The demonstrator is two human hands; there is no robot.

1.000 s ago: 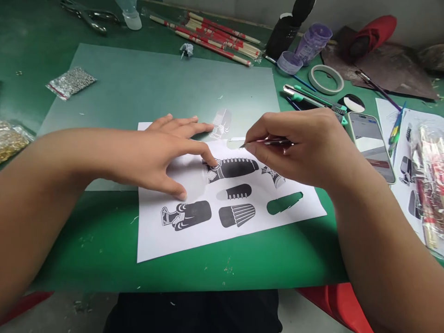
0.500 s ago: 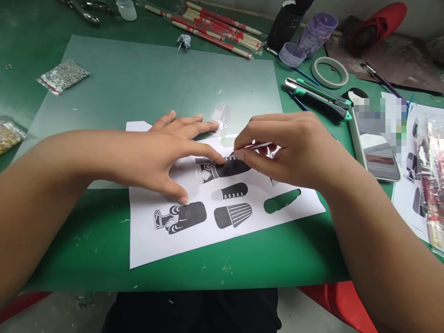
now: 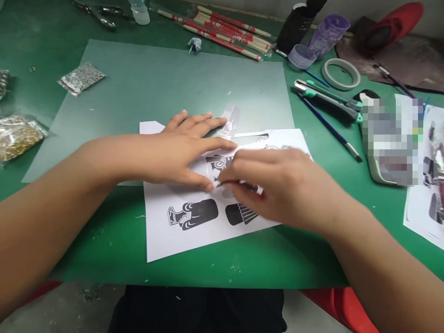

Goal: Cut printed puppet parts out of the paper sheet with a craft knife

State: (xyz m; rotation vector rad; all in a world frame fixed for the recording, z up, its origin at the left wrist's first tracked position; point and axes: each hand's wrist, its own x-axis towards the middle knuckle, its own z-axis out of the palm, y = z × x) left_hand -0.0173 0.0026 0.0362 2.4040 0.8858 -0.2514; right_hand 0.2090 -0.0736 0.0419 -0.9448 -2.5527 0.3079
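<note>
A white sheet [image 3: 163, 245] printed with dark rounded shapes lies partly over a translucent mat [image 3: 138, 74] on the green table. My left hand [image 3: 180, 150] rests spread and flat on the sheet, its thumb near the printed shapes. Beside it, my right hand [image 3: 274, 182] pinches a thin pen-like tool [image 3: 219, 185], whose tip is down at the paper close to my left thumb; most of the tool is hidden by the fingers. A cut-out slot [image 3: 255, 137] shows near the sheet's upper edge. Past my left fingertips lies a small translucent cut piece [image 3: 231, 118].
Cutter knives [image 3: 329, 101], a paintbrush [image 3: 333, 129], a tape roll [image 3: 341, 74] and a phone [image 3: 376, 173] lie at the right. Bead packets [image 3: 82, 78] are at the left. Wrapped red sticks [image 3: 229, 34] and purple containers [image 3: 328, 34] stand or lie at the back.
My right hand has moved down and left over the sheet, uncovering the slot and paintbrush and covering lower shapes. The whole view has shifted slightly; my left hand stays on the paper.
</note>
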